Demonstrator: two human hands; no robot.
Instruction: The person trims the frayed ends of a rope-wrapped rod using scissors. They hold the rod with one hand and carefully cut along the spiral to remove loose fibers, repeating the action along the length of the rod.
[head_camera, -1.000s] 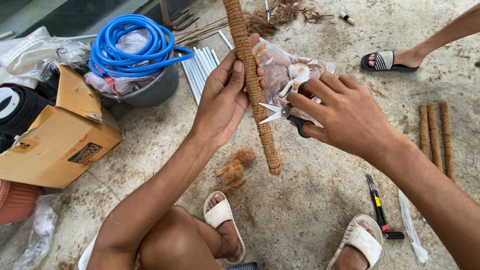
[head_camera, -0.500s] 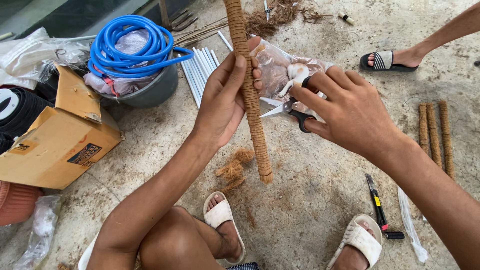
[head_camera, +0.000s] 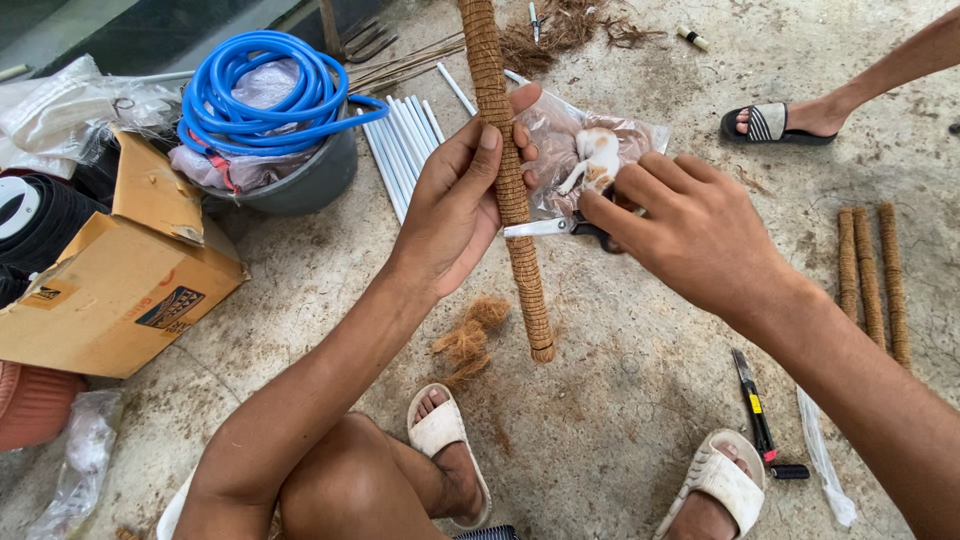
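Rough brown coconut fibre cord is wound tightly around the long pole (head_camera: 510, 190), which stands nearly upright over the concrete floor (head_camera: 620, 400), its lower end hanging free above the ground. The left hand (head_camera: 455, 205) holds this pole at the middle, with fingers and thumb closed around it. The right hand (head_camera: 695, 235) is clamped on the black handles of small scissors (head_camera: 560, 227); the steel blades are together and their tip touches the pole just beside the left palm. Behind the scissors lies a clear plastic bag (head_camera: 560, 135) with brown fibre inside. A loose tuft of fibre (head_camera: 470, 338) lies on the floor near the pole's end. Three finished wrapped poles (head_camera: 868, 270) lie side by side at the right, well apart. A coil of smooth blue hose (head_camera: 255, 90) sits in a grey basin, white thin tubes (head_camera: 400, 140) lean beside it, and a worn cardboard box (head_camera: 110, 280) is at the left. A utility knife (head_camera: 755, 415) lies near one sandal.
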